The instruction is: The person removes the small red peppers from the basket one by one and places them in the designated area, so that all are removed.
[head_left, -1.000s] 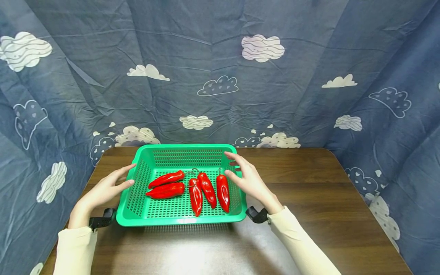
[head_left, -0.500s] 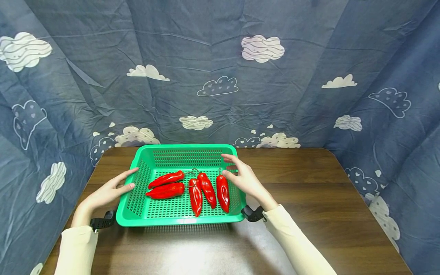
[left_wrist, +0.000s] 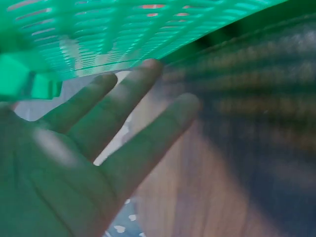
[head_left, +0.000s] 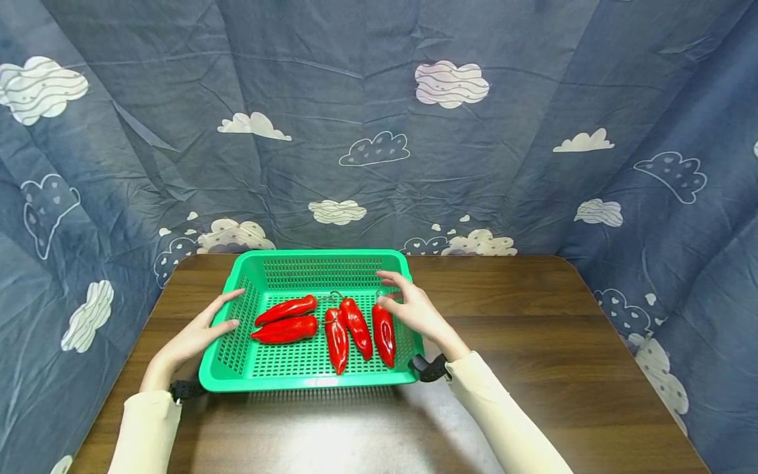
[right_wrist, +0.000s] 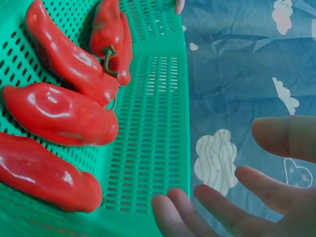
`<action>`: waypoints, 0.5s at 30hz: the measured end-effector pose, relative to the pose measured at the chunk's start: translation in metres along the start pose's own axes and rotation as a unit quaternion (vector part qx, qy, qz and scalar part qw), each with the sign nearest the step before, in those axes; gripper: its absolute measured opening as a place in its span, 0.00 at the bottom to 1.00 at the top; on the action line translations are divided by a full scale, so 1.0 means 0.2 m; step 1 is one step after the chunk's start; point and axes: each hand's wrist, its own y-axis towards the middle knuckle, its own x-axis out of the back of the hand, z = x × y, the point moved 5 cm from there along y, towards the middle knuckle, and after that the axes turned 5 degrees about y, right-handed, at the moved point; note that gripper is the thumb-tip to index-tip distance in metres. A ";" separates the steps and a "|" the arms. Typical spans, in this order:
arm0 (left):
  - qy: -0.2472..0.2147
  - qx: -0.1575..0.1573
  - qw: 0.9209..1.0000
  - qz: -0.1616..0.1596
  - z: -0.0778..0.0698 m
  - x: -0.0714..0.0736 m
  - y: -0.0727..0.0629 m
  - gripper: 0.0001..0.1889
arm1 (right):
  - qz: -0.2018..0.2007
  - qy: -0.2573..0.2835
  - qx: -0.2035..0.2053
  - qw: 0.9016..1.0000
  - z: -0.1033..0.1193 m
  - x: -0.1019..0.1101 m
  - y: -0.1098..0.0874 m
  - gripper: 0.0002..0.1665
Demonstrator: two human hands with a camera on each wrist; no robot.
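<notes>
Left hand and right hand edged inward at either end of the green basket since a second ago. Brown wood-grain table beneath it, glare toward the near side; blue cloud-print curtain behind and around. Five red peppers lie in the basket. Left-wrist view alone: left fingers spread, nearly straight outside the basket, gripping nothing. Right-wrist view: a green stem clearer; right fingers parted, gripping nothing; rim contact uncertain. Peppers and basket essentially unmoved from the earlier frame.
</notes>
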 end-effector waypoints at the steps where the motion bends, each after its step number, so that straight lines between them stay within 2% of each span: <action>1: -0.010 0.000 1.000 -0.002 0.01 -0.01 0.00 0.32 | 0.003 0.001 -0.002 1.000 0.00 -0.01 0.00 0.31; 5: -0.071 0.005 0.997 -0.002 0.03 -0.03 0.00 0.32 | 0.010 0.009 -0.011 1.000 -0.02 -0.03 0.02 0.31; 10: -0.137 0.016 0.990 0.003 0.04 -0.05 0.00 0.32 | 0.008 0.011 -0.013 1.000 -0.03 -0.05 0.04 0.30; 15: -0.114 0.014 0.993 -0.010 0.04 -0.04 0.01 0.32 | 0.005 -0.003 -0.013 1.000 -0.04 -0.07 0.05 0.29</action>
